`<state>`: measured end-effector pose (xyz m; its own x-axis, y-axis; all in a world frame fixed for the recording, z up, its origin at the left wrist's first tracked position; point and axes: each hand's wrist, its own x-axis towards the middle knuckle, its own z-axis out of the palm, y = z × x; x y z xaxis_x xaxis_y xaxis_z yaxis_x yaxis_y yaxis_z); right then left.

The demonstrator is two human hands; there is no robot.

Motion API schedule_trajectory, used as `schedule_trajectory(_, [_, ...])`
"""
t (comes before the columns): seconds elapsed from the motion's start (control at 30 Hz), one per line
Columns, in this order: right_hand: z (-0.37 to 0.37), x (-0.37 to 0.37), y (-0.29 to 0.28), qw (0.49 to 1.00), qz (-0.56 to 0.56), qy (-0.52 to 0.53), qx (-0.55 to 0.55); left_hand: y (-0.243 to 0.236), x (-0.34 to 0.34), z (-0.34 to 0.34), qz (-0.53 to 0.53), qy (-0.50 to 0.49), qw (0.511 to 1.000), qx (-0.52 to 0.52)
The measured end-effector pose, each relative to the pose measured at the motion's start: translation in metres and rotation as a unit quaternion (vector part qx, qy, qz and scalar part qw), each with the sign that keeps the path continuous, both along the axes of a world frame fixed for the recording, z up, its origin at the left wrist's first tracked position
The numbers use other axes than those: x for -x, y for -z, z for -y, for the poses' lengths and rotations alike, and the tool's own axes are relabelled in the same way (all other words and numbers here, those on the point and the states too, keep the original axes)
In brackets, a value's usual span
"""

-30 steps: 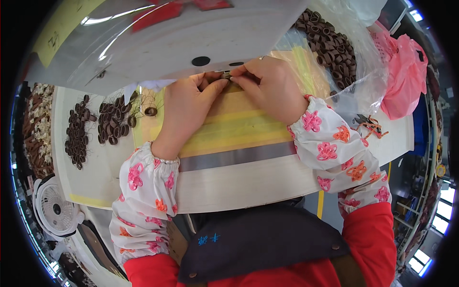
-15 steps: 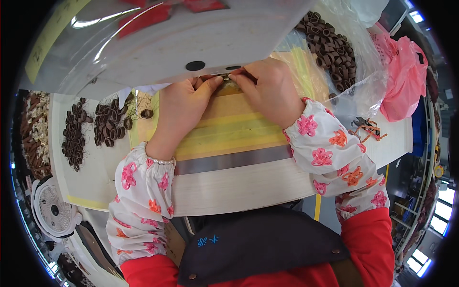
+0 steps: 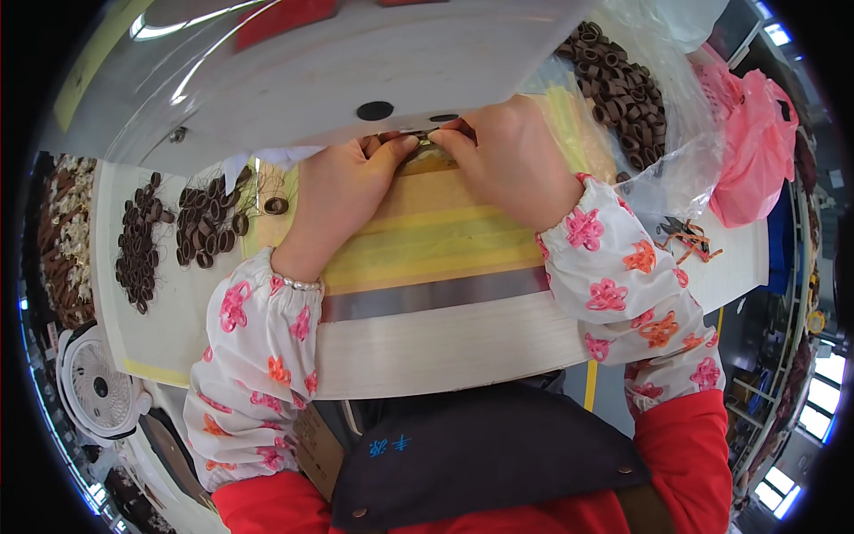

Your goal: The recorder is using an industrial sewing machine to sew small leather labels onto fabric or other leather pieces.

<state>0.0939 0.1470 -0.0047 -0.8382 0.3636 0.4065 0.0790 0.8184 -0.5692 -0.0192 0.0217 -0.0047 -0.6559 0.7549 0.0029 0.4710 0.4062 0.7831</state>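
At twelve o'clock on the bench: we are finding both hands meeting at a small dark part (image 3: 418, 140), which is lying just under the lower edge of the tilted clear shield (image 3: 294, 80).
Left hand: the left hand (image 3: 342, 191) is pinching narrowly, thumb and forefinger closing on the left end of the small dark part; we are judging this a steadying hold.
Right hand: the right hand (image 3: 507, 160) is gripping the same part from the three o'clock side, fingertips drawn tight together, so the piece is being held between two hands rather than laid down.
Part detail: we cannot tell its exact shape, as the fingers are covering most of it.
Work surface: the wrists are resting on yellow and grey tape strips (image 3: 427, 240) across the pale table (image 3: 445, 347), apparently marking the work zone.
Stock at nine o'clock: dark brown rings (image 3: 209, 227) are lying in loose heaps within the left hand's reach; one single ring (image 3: 277, 206) is sitting apart, just beside the left hand.
Stock at two o'clock: more brown rings are sitting in a clear plastic bag (image 3: 623, 80), near the right hand.
Surroundings: a pink bag (image 3: 752, 142) is lying at three o'clock and a white fan (image 3: 98, 387) at eight o'clock, both well apart from the hands.
Clothing: flowered sleeve covers (image 3: 258, 365) are shielding both forearms.
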Motion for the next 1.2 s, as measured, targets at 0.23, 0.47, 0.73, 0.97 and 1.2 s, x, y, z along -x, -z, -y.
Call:
schedule_trajectory(0.23, [-0.003, 0.005, 0.000, 1.000, 0.021, -0.011, 0.011, 0.006, 0.006, 0.005, 0.006, -0.030, 0.999, 0.038])
schedule_trajectory(0.47, [-0.005, 0.003, -0.004, 0.999, 0.044, 0.001, 0.029, -0.006, 0.001, 0.003, 0.008, -0.043, 0.996, 0.082])
schedule_trajectory(0.73, [-0.007, 0.003, 0.008, 1.000, 0.006, -0.009, -0.002, -0.002, -0.002, 0.000, 0.012, -0.031, 0.997, 0.069])
schedule_trajectory(0.97, [-0.002, -0.005, -0.003, 0.999, 0.042, 0.016, -0.023, 0.005, -0.001, 0.002, -0.049, 0.006, 0.997, -0.066])
schedule_trajectory(1.2, [-0.071, -0.023, -0.023, 0.986, -0.007, 0.113, -0.125, 0.002, -0.005, 0.058, -0.258, 0.059, 0.962, -0.065])
